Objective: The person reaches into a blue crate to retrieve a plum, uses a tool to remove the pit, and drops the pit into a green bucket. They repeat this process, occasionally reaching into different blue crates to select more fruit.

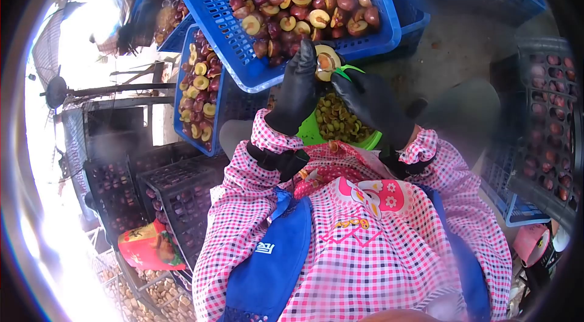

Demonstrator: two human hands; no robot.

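My left hand (296, 87), in a black glove, holds a halved plum (327, 61) with its yellow cut face and pit showing. In my right hand (371, 103), also black-gloved, is a small green-handled tool (348, 70), its tip close to the plum half. Both hands are over a bright green bowl (311, 130) of greenish-brown pieces, perhaps pits, in my lap. Just beyond my hands, a blue crate (240, 57) full of cut plum halves is tilted toward me.
Another blue crate (182, 87) of plum halves stands at the left. Black crates (161, 185) of whole plums are at the lower left, and a black crate (523, 185) of plums stands at the right. A red-and-yellow bag (143, 249) lies at the lower left.
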